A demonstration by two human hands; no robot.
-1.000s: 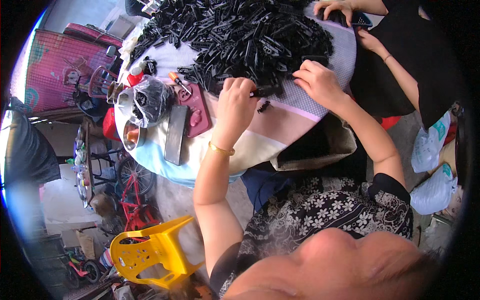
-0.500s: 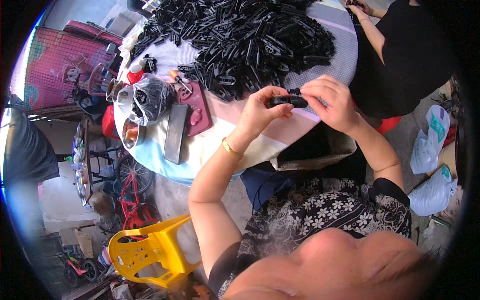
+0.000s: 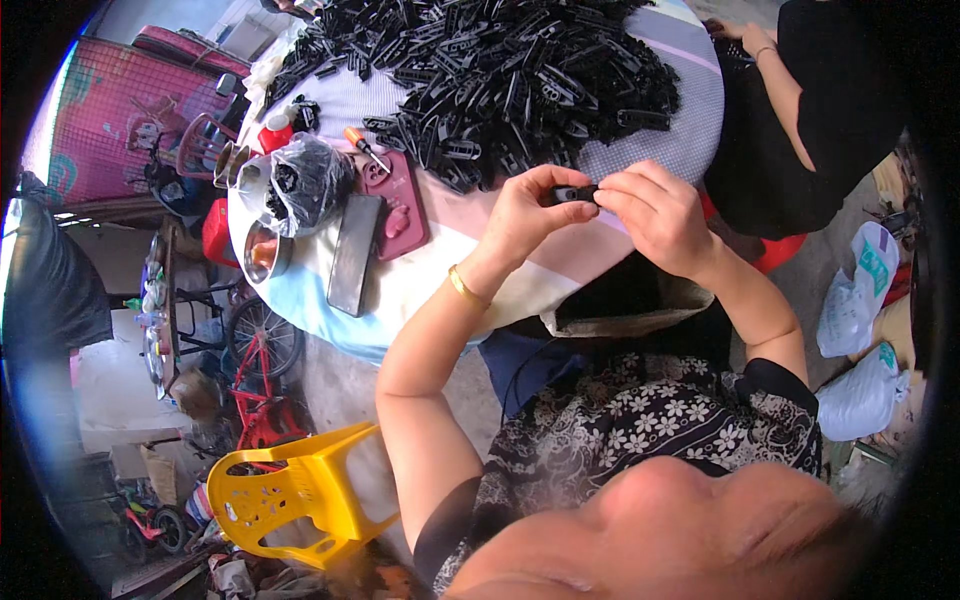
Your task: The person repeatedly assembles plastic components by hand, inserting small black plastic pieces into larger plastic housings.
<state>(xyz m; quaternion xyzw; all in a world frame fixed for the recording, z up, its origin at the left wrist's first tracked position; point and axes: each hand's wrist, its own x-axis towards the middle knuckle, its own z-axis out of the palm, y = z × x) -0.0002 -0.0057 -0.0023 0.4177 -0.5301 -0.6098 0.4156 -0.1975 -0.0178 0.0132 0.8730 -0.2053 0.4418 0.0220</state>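
Observation:
Between my two hands is a small black plastic part (image 3: 572,195), held over the near edge of the round table. My left hand (image 3: 530,212) pinches its left end with thumb and forefinger. The fingers of my right hand (image 3: 655,215) are closed on its right end and cover that end. Just beyond my hands a large heap of long black plastic parts (image 3: 500,90) spreads over the tablecloth (image 3: 560,262). A dark phone-shaped slab (image 3: 354,255) and a maroon tray-like piece (image 3: 403,205) lie left of my left hand.
On the table's left are an orange-handled screwdriver (image 3: 366,149), a clear bag with black pieces (image 3: 305,185) and a metal bowl (image 3: 266,254). A yellow plastic chair (image 3: 290,500) stands at lower left. Another person in black (image 3: 835,110) sits at right. A bag (image 3: 625,322) hangs open below my hands.
My hands have drawn closer together on the black part, and my right fingers now cover its right end. The other person's arm has shifted at the upper right.

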